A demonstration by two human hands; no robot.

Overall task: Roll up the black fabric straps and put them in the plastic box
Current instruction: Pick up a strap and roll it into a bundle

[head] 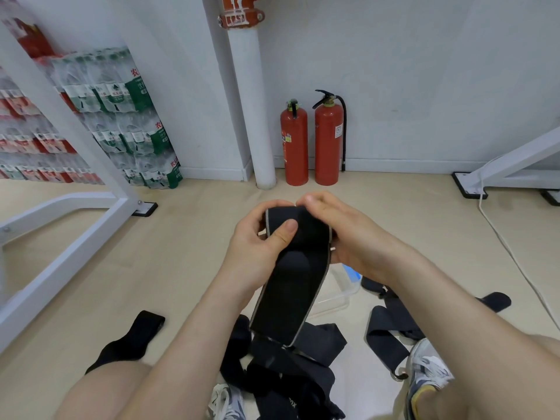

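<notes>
From the head camera, both hands are raised in front of the person, who sits on the floor (188,268). They hold one black strap (288,292) with a pale edge. The left hand (260,237) grips its upper end, thumb pressed flat on the front of the roll and fingers curled round behind. The right hand (342,234) closes over the same end from the other side, fingers bent over the top. Only the top part of this strap is wound up. The rest hangs down as a long flat tail, and its lower end reaches the pile below.

The plastic box (336,295) is clear and stands on the floor just beyond the hanging tail, under the right wrist. Most of it is hidden by the strap and the forearm. Something blue shows at its far edge, but I cannot tell whether any rolled straps lie inside.

Loose straps (288,362) lie in a tangled heap between the legs, with more (388,328) spread flat near the shoe (424,368), and none of these looks rolled. A further black piece (133,341) lies by the left knee.

Judging by this, the task is at an early or middle stage. This strap is barely started, it has yet to go into the box, and several others wait.

Two fire extinguishers (312,144) stand against the far wall.
</notes>
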